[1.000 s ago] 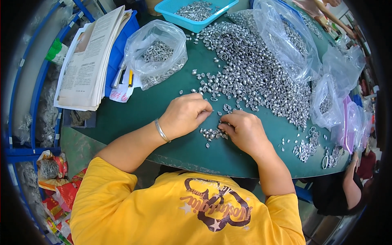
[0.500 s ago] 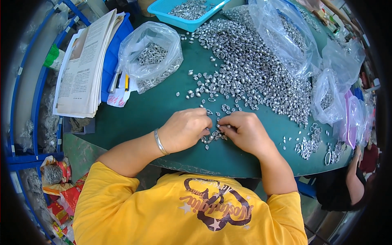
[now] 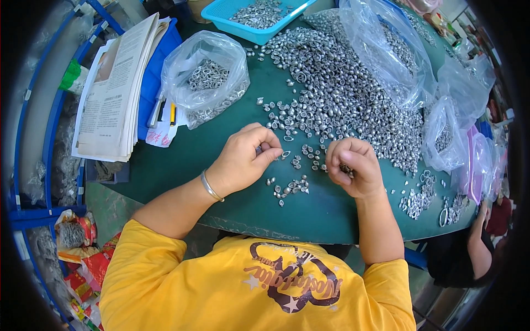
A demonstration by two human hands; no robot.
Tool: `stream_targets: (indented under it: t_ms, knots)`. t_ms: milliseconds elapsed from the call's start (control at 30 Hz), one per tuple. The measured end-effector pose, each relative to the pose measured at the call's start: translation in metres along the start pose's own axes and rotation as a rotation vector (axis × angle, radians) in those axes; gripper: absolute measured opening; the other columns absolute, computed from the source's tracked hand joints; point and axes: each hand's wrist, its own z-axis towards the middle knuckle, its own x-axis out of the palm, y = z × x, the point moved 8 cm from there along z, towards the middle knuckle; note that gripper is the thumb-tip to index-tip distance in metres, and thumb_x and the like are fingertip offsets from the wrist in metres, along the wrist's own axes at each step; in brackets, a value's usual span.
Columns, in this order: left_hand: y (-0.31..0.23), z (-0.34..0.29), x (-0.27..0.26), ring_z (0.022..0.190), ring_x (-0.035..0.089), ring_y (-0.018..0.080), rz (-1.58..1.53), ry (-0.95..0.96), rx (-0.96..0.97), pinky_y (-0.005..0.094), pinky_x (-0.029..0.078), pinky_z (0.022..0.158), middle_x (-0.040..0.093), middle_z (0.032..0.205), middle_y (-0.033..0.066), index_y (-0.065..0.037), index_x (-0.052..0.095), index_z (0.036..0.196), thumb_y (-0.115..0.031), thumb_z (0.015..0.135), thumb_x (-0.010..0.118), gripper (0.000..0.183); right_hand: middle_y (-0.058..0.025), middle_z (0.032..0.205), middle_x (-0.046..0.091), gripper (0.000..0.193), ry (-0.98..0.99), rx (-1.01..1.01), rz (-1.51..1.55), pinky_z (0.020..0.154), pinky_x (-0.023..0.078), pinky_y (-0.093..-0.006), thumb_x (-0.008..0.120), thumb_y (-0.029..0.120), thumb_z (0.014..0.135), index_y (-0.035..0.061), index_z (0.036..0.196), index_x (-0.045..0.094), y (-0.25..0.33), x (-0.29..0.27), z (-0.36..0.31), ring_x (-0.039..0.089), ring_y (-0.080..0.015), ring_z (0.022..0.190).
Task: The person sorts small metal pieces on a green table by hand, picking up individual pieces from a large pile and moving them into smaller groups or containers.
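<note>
My left hand is closed over the table, thumb and forefinger brought together. Whether a piece is pinched there I cannot make out. Just beyond its fingertips lies an open, pointed-oval metal ring. My right hand is curled with the palm partly turned up, and small silvery metal pieces show inside its fingers. Between the hands, nearer to me, sits a small cluster of cup-like metal pieces. A few more loose pieces lie between the cluster and the large pile of similar silvery pieces.
Behind the left hand stands a clear plastic bag of metal rings. A light-blue basket sits at the back. Papers lean on a blue bin at left. More bags and ring heaps lie right, near another person's arm.
My hands have drawn apart from the small cluster, the left moving up and left, the right moving right and turning its palm up. The cluster now shows uncovered.
</note>
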Motion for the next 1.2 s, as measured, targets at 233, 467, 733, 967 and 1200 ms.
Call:
stream_targets:
  t_ms: [233, 467, 733, 967, 1200]
  knots:
    - [-0.019, -0.008, 0.030, 0.069, 0.055, 0.0245, 0.243, 0.008, 0.339, 0.0304, 0.046, 0.061, 0.052, 0.076, 0.0093, -0.003, 0.063, 0.084, -0.002, 0.071, 0.068, 0.014, -0.0119, 0.069, 0.061, 0.006, -0.069, -0.276, -1.257, 0.056, 0.047, -0.0308, 0.067, 0.007, 0.074, 0.0031, 0.078, 0.066, 0.010, 0.023, 0.000, 0.059, -0.0248, 0.060]
    - [-0.013, -0.002, 0.023, 0.066, 0.055, 0.0180, 0.092, -0.011, 0.276, 0.0265, 0.044, 0.059, 0.053, 0.077, 0.0055, -0.003, 0.059, 0.087, -0.002, 0.076, 0.064, 0.012, -0.0082, 0.067, 0.057, 0.009, 0.219, -0.348, -1.463, 0.054, 0.047, -0.0371, 0.066, 0.013, 0.073, 0.0059, 0.078, 0.065, -0.011, 0.048, -0.008, 0.059, -0.0268, 0.063]
    - [0.021, -0.005, 0.036, 0.065, 0.046, 0.0058, -0.918, 0.216, -0.406, 0.0181, 0.037, 0.056, 0.056, 0.083, 0.0029, 0.000, 0.056, 0.099, -0.007, 0.088, 0.055, 0.013, -0.0070, 0.067, 0.056, 0.006, 0.231, -0.305, -1.620, 0.052, 0.046, -0.0355, 0.063, 0.010, 0.076, 0.0059, 0.080, 0.063, -0.019, 0.056, -0.012, 0.059, -0.0251, 0.062]
    - [0.027, -0.011, 0.045, 0.075, 0.057, 0.0105, -1.202, 0.268, -0.516, 0.0213, 0.047, 0.063, 0.060, 0.090, 0.0080, -0.002, 0.055, 0.104, -0.008, 0.089, 0.052, 0.016, -0.0022, 0.061, 0.049, 0.005, -0.041, 0.276, -0.413, 0.040, 0.033, -0.0239, 0.053, 0.006, 0.085, 0.0031, 0.088, 0.057, -0.032, 0.013, 0.001, 0.047, -0.0122, 0.046]
    - [0.027, -0.013, 0.051, 0.076, 0.060, 0.0127, -1.289, 0.345, -0.569, 0.0234, 0.049, 0.063, 0.063, 0.093, 0.0110, -0.002, 0.056, 0.101, -0.010, 0.090, 0.052, 0.014, -0.0047, 0.065, 0.044, 0.008, 0.014, 0.347, 0.438, 0.035, 0.023, -0.0169, 0.046, 0.011, 0.090, 0.0036, 0.091, 0.049, -0.040, 0.009, 0.006, 0.033, -0.0061, 0.044]
